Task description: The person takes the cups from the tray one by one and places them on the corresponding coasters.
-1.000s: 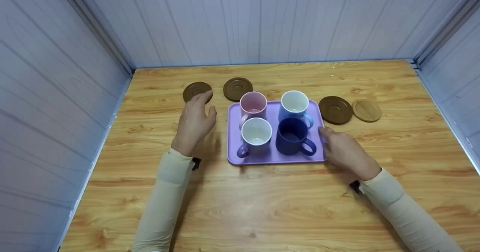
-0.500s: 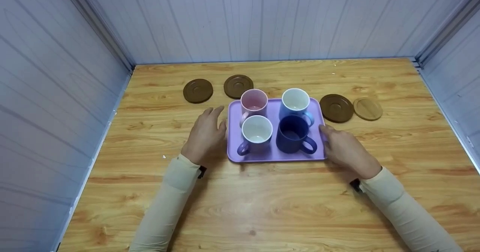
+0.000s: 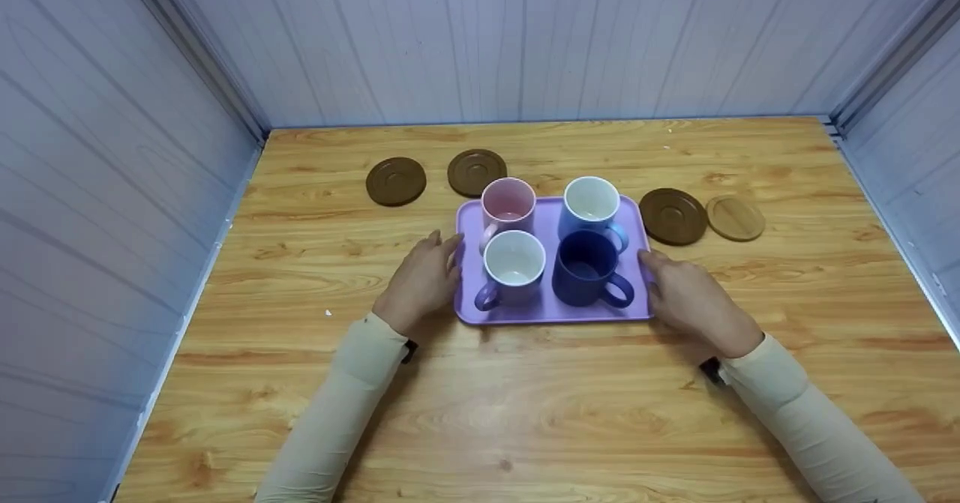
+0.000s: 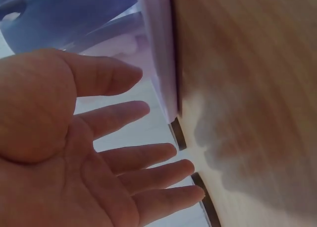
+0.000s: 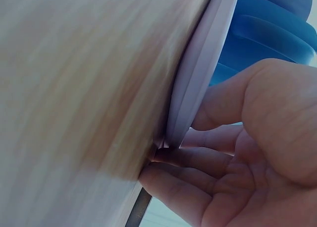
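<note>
A light purple tray point(image 3: 545, 314) lies on the wooden table, bearing several mugs. A pink mug point(image 3: 508, 207) and a light blue mug point(image 3: 591, 203) stand at its back. Before them are a purple-handled mug point(image 3: 514, 267) with a white inside and a dark blue mug point(image 3: 585, 274). My left hand point(image 3: 425, 278) is at the tray's left edge; the left wrist view shows its fingers extended, the thumb near the rim. My right hand point(image 3: 694, 300) pinches the tray's right edge, thumb over the rim and fingertips low at its underside in the right wrist view.
Behind the tray's left part lie two brown coasters, a left one point(image 3: 396, 181) and a right one point(image 3: 477, 172). To the right are another brown coaster point(image 3: 673, 217) and a pale wooden coaster point(image 3: 736, 217). Panelled walls point(image 3: 480, 46) enclose the table point(image 3: 480, 413) at the back and sides.
My left hand has come from above the far-left coaster, moving right and towards me to the tray's left edge. The right hand, tray and mugs stay in place.
</note>
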Available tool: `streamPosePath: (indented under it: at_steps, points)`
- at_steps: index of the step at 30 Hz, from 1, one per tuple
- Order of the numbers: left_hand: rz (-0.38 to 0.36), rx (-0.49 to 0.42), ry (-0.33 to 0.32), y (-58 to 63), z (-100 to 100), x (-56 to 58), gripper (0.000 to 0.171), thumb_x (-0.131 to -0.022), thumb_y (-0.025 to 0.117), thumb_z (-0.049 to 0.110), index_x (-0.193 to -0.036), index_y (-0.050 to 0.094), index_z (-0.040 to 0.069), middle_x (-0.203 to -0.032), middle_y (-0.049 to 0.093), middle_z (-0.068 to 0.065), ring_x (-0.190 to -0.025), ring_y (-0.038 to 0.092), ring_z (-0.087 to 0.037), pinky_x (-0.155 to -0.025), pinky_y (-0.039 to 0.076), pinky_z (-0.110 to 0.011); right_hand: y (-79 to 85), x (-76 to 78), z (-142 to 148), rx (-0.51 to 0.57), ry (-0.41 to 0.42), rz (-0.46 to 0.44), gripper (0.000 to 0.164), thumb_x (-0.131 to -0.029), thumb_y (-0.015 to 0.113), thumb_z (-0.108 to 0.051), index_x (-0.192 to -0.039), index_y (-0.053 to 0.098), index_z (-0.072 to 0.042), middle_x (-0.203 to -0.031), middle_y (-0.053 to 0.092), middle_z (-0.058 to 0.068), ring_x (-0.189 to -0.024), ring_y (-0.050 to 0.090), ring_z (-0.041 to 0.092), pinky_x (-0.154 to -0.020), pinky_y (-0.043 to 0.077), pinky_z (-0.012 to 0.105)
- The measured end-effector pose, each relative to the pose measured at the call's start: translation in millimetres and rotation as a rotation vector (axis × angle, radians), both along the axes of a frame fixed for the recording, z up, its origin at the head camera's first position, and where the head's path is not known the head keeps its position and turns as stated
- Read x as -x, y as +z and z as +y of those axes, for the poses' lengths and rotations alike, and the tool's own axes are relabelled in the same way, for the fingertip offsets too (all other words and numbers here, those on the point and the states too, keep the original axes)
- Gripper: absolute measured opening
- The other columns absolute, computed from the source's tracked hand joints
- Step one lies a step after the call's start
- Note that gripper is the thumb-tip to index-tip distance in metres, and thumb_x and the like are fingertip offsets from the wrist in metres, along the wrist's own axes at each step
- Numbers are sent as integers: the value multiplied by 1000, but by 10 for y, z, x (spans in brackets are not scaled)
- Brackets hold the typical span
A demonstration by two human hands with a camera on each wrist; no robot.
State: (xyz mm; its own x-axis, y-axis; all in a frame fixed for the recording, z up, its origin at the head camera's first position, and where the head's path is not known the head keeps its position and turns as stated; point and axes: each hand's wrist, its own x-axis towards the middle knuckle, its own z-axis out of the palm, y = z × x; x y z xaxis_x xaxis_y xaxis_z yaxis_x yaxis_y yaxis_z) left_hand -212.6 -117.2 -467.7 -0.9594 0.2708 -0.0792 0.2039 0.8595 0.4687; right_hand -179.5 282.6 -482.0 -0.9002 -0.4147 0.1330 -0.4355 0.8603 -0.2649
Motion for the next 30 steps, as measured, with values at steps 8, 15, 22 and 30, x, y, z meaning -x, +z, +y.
streamPosePath:
  at_steps: [8, 15, 22, 30]
  points:
    - [-13, 37, -81, -56, 7, -12, 56, -101, 58, 16, -155, 46, 3, -155, 39, -35, -146, 39, -49, -122, 30, -51, -12, -6, 2, -3, -18, -33, 46, -94, 59, -4, -137, 56, 13, -123, 66, 30, -93, 70, 50, -82, 55, 62]
    - [-59, 46, -86, -100, 44, -9, 58, -103, 58, 18, -156, 42, 1, -160, 38, -28, -148, 33, -52, -122, 28, -54, -17, -17, 1, -4, -25, -44, 44, -96, 57, -5, -137, 56, 13, -123, 66, 31, -93, 70, 50, -81, 56, 61]
    - [-27, 77, -92, -121, 61, 1, 56, -103, 56, 17, -155, 43, -1, -158, 42, -24, -145, 36, -54, -118, 34, -57, 6, -4, -7, -9, -37, -75, 47, -97, 57, -5, -141, 53, 12, -133, 62, 32, -101, 69, 51, -88, 55, 61]
    - [42, 92, -122, -125, 72, 8, 50, -102, 53, 13, -149, 49, -6, -154, 47, -27, -139, 42, -58, -110, 40, -65, -15, 11, -5, 1, -2, -5, 43, -93, 59, -2, -134, 58, 12, -118, 68, 28, -87, 70, 50, -76, 55, 62]
